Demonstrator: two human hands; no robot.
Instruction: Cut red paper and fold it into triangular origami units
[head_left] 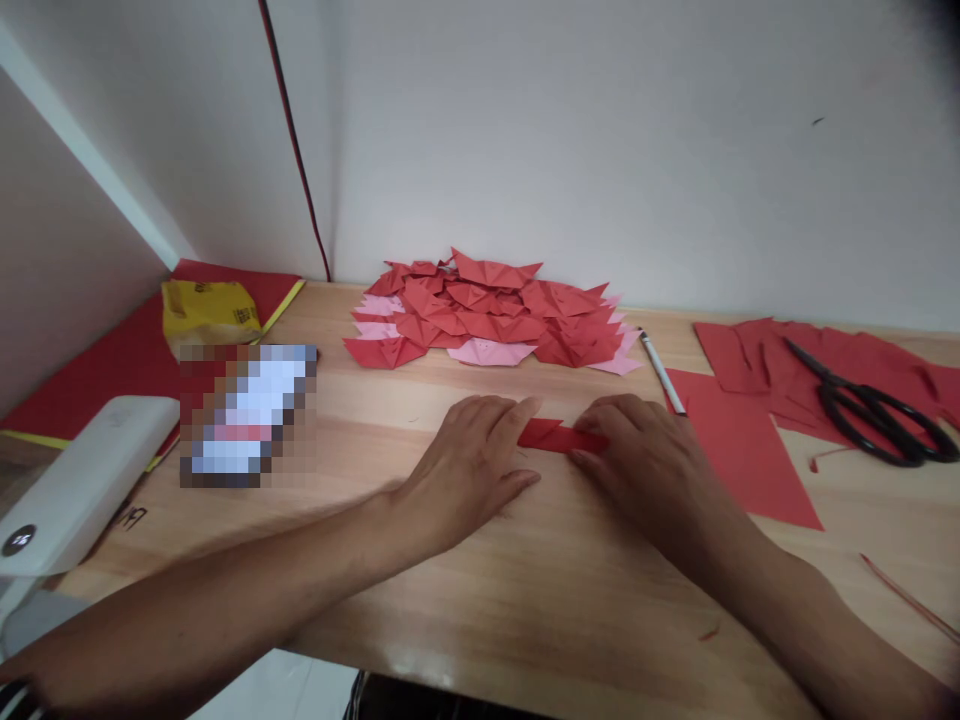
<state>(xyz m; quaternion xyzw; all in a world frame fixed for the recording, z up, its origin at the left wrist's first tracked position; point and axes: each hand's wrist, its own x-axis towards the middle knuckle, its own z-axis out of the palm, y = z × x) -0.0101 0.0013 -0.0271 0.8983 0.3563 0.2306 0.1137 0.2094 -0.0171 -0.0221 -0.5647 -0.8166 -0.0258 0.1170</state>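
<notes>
A small folded red paper piece [559, 437] lies flat on the wooden table [525, 590], between my two hands. My left hand [469, 468] rests palm down, fingers stretched out and together, fingertips on the paper's left end. My right hand [649, 455] lies flat on its right end, fingers pressing the fold down. Most of the paper is hidden beneath both hands. Behind them, against the wall, sits a pile of folded red and pink paper shapes [491, 315].
A white pen [661, 371] lies right of the pile. Red paper sheets [739, 440] and black scissors [874, 415] are at the right. A yellow packet [208, 312], a blurred-out object [247, 415] and a white device [82, 480] are at the left. Red scraps lie near the right front edge.
</notes>
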